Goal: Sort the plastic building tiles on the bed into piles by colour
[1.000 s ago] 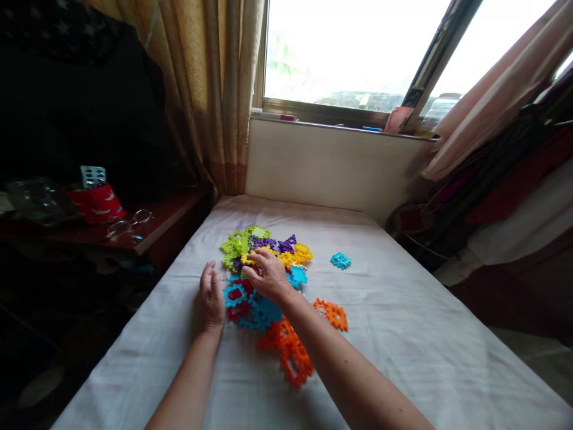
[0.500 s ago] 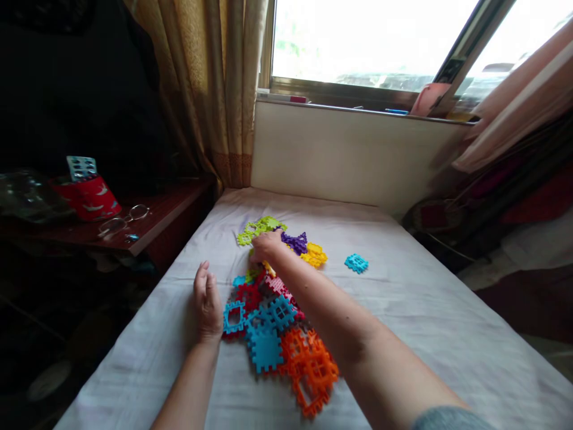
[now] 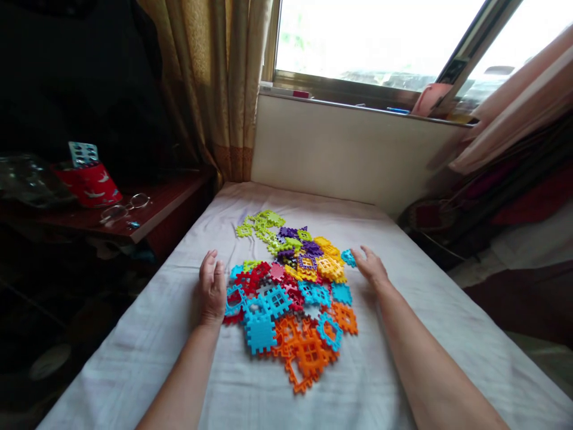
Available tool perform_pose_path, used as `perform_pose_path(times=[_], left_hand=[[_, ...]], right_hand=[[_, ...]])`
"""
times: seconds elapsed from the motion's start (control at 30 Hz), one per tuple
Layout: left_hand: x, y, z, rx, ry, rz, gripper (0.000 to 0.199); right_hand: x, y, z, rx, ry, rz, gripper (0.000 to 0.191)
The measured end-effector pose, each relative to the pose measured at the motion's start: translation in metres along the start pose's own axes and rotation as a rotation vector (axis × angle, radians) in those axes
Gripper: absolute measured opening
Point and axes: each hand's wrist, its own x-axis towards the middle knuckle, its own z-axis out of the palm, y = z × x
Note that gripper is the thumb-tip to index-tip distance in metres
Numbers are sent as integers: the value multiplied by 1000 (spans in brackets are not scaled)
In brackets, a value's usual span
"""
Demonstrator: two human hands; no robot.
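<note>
A loose pile of notched plastic interlocking tiles lies between my hands. Blue tiles (image 3: 261, 334) sit at its near left, orange ones (image 3: 312, 353) at the front, red ones (image 3: 256, 276) at the left, yellow ones (image 3: 330, 267) at the right. Purple tiles (image 3: 312, 247) and lime-green tiles (image 3: 271, 218) lie toward the back. My left hand (image 3: 212, 288) rests on its edge at the pile's left side, fingers extended, holding nothing. My right hand (image 3: 371, 266) is on the right side, fingers stretched out, fingertips against a small blue tile (image 3: 348, 257), partly hidden behind them.
The pile lies on a pale bedsheet (image 3: 430, 334). To the left, a dark red table (image 3: 165, 200) bears glasses (image 3: 125, 209), a red container (image 3: 94, 186) and a clear jar (image 3: 29, 179). A curtain (image 3: 210, 89) and a window ledge (image 3: 331, 103) are behind; clothes hang at the right.
My right hand has swung from the back left of the pile to its right side, uncovering the middle. The separate blue tile sits closer to the pile. My left hand stays in place.
</note>
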Motion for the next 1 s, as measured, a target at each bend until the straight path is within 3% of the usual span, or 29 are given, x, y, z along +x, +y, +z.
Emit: perform_pose_path(times=[0.1,0.2,0.3,0.37,0.5,0.6,0.67,0.83,1.0], left_hand=[[1,0,2,-44,-3,-9,49],[1,2,2,-46,-22,-53,53],[1,6,-1,-14,-159,-35,60],[0,9,-5,62,-364,38,67],[-5,15,-22,336,-779,193,87],[-18,21,-33,457,-940,311,101],[-31,27,-37,487,-985,359,111],[-55,45,-34,476,-959,342,104],[-64,52,-35,361,-841,349,80]], right_hand=[[-10,-11,33,18,-26,-9,53],[-25,-49,61,116,-103,-216,54],[-47,-71,57,262,-189,-466,60],[-68,-62,35,257,-234,-557,70],[-133,-7,-5,47,-417,-696,106],[-178,16,-4,-108,-403,-747,118],[-190,10,8,-134,-291,-721,107],[-160,-51,35,-33,-79,-727,71],[-115,-123,52,-7,-49,-670,61]])
